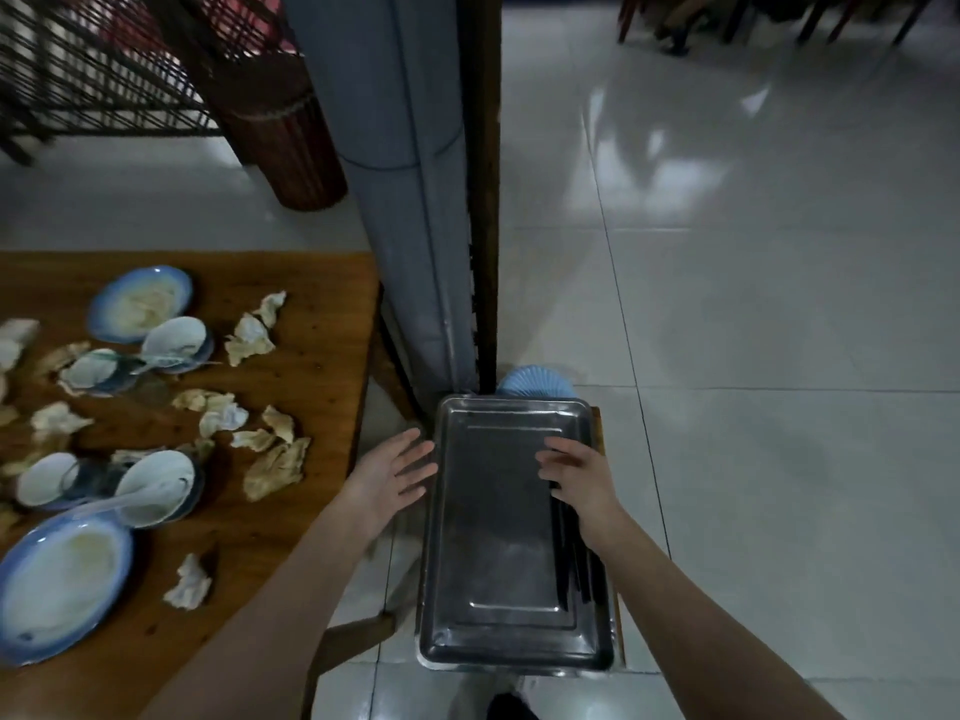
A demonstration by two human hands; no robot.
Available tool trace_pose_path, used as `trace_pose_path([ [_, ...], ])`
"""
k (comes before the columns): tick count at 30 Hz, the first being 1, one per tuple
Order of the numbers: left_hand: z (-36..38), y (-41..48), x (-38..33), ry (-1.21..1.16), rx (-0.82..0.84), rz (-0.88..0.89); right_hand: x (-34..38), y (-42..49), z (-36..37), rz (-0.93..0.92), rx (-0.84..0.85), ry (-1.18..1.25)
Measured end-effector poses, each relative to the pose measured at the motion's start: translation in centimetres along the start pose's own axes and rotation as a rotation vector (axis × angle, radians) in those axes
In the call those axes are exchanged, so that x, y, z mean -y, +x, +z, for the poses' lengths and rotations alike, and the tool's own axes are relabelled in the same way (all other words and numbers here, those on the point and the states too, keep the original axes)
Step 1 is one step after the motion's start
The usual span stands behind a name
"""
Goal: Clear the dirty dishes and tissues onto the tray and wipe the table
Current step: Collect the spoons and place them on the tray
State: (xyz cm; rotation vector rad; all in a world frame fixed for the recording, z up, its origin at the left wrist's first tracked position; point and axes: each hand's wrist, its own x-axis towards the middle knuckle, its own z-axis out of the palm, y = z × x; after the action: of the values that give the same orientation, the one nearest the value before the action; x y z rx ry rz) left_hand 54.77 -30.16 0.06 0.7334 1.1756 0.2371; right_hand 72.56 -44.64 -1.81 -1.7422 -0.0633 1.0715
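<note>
A steel tray [493, 543] lies on a stool to the right of the wooden table [311, 356]. Dark chopsticks [571, 558] lie along its right side. My left hand [389, 472] hovers at the tray's left rim with fingers spread and straight. My right hand [579, 480] is over the tray's right part, fingers loosely bent, above the chopsticks' far ends; whether it touches them I cannot tell. On the table sit blue-rimmed plates [60, 579] [140, 304], small white bowls [161, 485] [179, 343] with spoons, and several crumpled tissues [275, 467].
A grey pillar [410, 226] and a dark wooden post [485, 200] stand just beyond the tray. Something light blue and ribbed [535, 381] peeks out behind the tray's far edge. Glossy white floor tiles [779, 356] spread to the right. Chair legs show at the top right.
</note>
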Motion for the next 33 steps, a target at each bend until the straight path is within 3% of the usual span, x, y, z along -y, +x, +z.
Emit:
trace_pose_path([
  [13, -17.7, -10.8, -2.1, -0.137, -0.011, 0.051, 1.2, -11.3, 18.0, -0.126, 0.220, -0.155],
  [22, -30.6, -15.4, -1.3, -0.171, -0.133, 0.161, -0.4, -17.1, 30.5, -0.137, 0.287, -0.272],
  [33, -41.3, -15.4, -1.5, -0.251, -0.170, 0.108, -2.8, -18.0, 40.0, -0.113, 0.272, -0.411],
])
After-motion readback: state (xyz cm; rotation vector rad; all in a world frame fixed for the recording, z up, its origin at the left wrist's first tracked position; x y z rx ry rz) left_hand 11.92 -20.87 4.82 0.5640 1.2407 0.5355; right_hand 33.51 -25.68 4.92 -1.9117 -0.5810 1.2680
